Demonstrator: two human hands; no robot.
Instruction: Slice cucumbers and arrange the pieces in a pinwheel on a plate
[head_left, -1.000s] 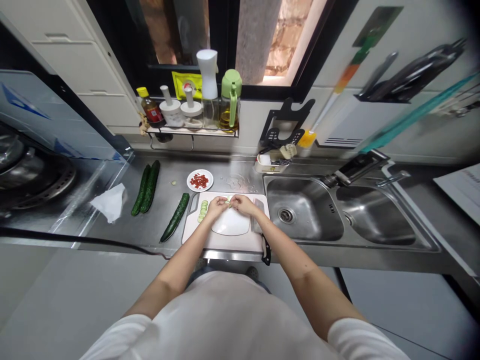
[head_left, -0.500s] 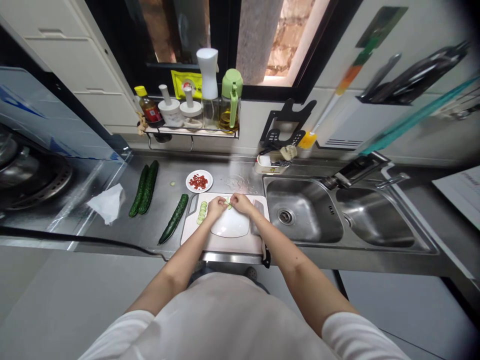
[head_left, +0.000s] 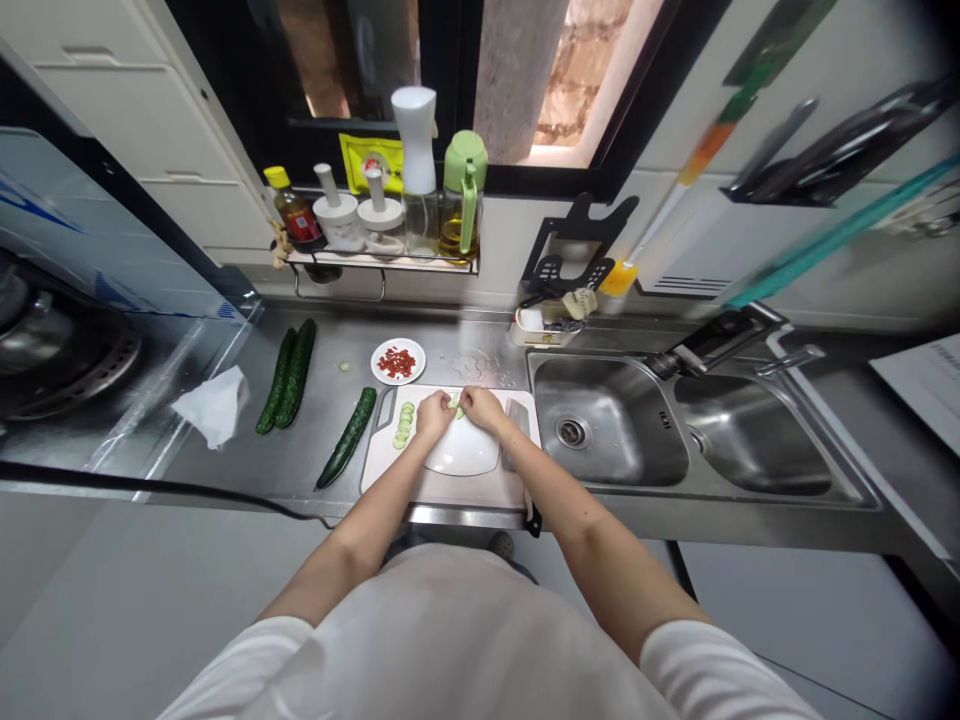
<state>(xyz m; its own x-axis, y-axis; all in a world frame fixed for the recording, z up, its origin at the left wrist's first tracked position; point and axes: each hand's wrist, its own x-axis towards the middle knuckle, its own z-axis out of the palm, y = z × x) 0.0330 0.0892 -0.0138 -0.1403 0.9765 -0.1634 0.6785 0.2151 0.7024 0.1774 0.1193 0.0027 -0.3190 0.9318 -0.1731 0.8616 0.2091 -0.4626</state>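
My left hand (head_left: 433, 413) and my right hand (head_left: 482, 408) meet over the far edge of a white plate (head_left: 461, 452). Pale green cucumber slices (head_left: 455, 402) show between the fingertips of both hands, which are pinched closed on them. The plate rests on a light cutting board (head_left: 435, 490). Left of the plate, a row of overlapping cucumber slices (head_left: 403, 425) lies on the board. At the board's right side is a knife (head_left: 516, 425), its dark handle pointing toward me and partly hidden by my right forearm.
A cut cucumber (head_left: 347, 438) lies left of the board, with two whole cucumbers (head_left: 288, 378) farther left. Behind the board stands a small plate (head_left: 378, 368) of chopped red pieces. A double sink (head_left: 615, 480) is at the right. Seasoning bottles stand on a rack (head_left: 345, 262).
My hands stay in nearly the same place, still pinching the cucumber slices over the plate. The view has shifted very slightly; nothing else has visibly moved.
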